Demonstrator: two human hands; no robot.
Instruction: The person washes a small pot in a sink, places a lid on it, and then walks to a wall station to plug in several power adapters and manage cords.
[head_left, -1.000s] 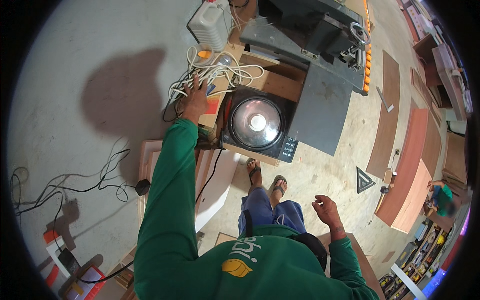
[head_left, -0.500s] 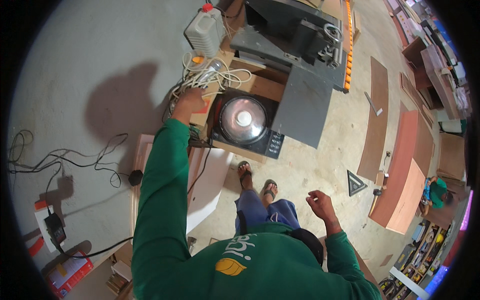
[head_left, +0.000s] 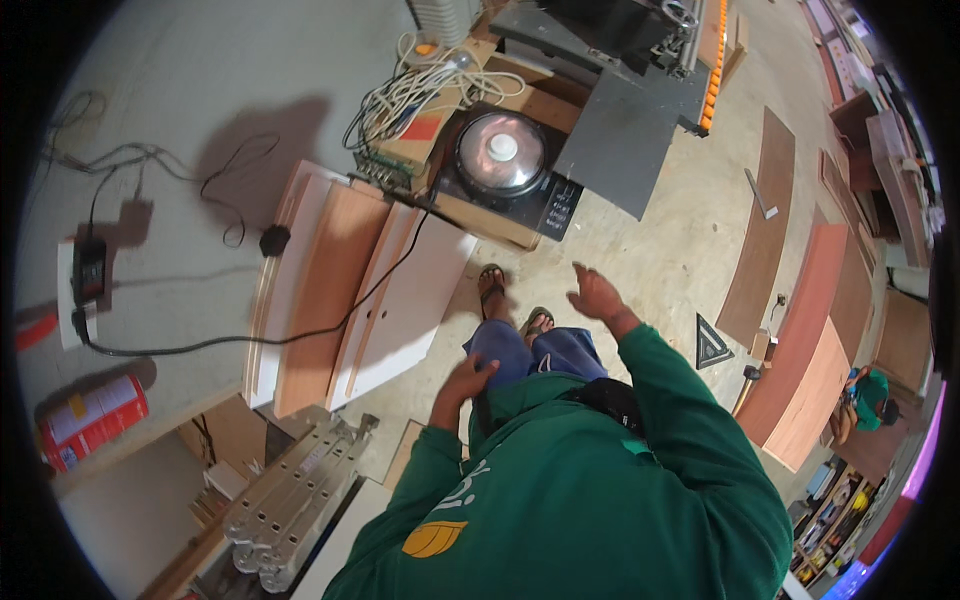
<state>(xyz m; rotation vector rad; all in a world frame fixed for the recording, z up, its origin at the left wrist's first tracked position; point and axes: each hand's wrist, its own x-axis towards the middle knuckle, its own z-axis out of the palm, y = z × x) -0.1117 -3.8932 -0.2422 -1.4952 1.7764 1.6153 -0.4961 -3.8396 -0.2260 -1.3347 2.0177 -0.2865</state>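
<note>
My left hand (head_left: 464, 388) hangs beside my left thigh, its thumb apart from loosely bent fingers, and nothing shows in it. Over the floor in front of my right leg is my right hand (head_left: 598, 297), empty, with a finger stretched forward. Ahead of both stands a black electric hotplate (head_left: 552, 205) on a wooden stand. On it rests a pot with a shiny metal lid (head_left: 521, 166) and a pale knob. Left of the hotplate, a tangled bundle of cream cable (head_left: 408, 97) lies on top of boxes. Neither hand touches these.
Several boards (head_left: 330, 280) lean at the left wall under a black cord (head_left: 250, 338). A fire extinguisher (head_left: 95, 422) and a folded metal ladder (head_left: 290, 500) are at lower left. A grey machine table (head_left: 625, 145) stands ahead. A black triangular square (head_left: 711, 343) and wood panels (head_left: 765, 230) lie right; a person (head_left: 868, 398) is beyond.
My left hand has left the cable bundle and come back to my thigh. My right hand has moved forward and left, its fingers straightening. The view has shifted, showing the ladder.
</note>
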